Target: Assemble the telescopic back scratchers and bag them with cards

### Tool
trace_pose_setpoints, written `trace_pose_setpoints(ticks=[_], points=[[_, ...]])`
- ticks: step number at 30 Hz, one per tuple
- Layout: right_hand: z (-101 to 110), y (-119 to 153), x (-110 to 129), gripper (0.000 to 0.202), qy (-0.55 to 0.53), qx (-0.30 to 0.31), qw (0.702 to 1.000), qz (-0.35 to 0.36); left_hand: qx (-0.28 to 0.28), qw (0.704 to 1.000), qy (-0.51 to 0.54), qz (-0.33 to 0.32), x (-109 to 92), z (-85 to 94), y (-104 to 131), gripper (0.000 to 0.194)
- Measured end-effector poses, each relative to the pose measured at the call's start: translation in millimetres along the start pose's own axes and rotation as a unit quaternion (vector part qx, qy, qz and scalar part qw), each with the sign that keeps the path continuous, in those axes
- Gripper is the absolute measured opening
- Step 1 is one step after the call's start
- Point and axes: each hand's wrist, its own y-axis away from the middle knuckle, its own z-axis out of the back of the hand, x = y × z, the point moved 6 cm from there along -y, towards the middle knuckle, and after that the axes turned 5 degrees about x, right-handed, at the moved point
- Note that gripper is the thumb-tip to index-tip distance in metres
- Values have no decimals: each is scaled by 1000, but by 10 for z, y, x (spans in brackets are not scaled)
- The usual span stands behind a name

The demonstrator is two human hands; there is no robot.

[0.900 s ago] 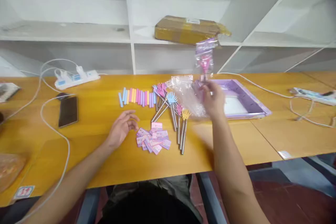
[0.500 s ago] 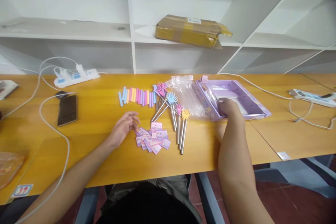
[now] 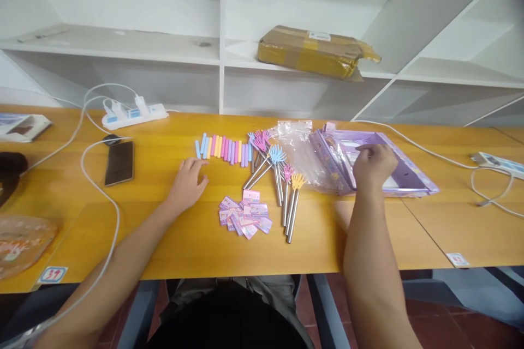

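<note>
My left hand (image 3: 188, 182) rests on the table with its fingers apart, just below a row of pastel sticks (image 3: 224, 149), holding nothing. My right hand (image 3: 372, 166) is over the open purple box (image 3: 409, 172), fingers bent; whether it holds something is too small to tell. Between my hands lie metal rods with little hand-shaped heads in pink, blue and yellow (image 3: 298, 181). Nearer me is a loose pile of small pink and purple cards (image 3: 245, 215). Clear plastic bags (image 3: 301, 147) lie against the left side of the box.
A black phone (image 3: 119, 163) and a white power strip (image 3: 135, 115) with cables are at the left. An orange bag (image 3: 24, 242) lies at the left edge. A taped carton (image 3: 315, 52) sits on the shelf. Another power strip (image 3: 497, 163) is at the far right.
My left hand has moved away from the cards, up toward the stick row. My right hand has lifted from the box's left part and shifted right. The view has shifted slightly left.
</note>
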Motion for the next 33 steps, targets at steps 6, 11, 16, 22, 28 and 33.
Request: trace_pose_setpoints(ticks=[6,11,16,22,28,33], points=[[-294,320,711,23,-106,105,975,164,-5,991,-129,24,326,-17,-151,47],[-499,720,1250,22,-121,284,913,266,6,987,-156,45,354,-18,-176,36],[-570,984,1571,45,-23,348,894,280,20,974,-214,74,303,20,-156,19],[-609,1090,1695,43,121,345,894,257,30,952,-255,166,265,127,-82,41],[-583,1138,1735,38,169,344,893,236,98,946,-236,199,246,154,45,40],[-596,1123,1701,32,117,355,909,185,87,958,-212,172,116,188,55,43]])
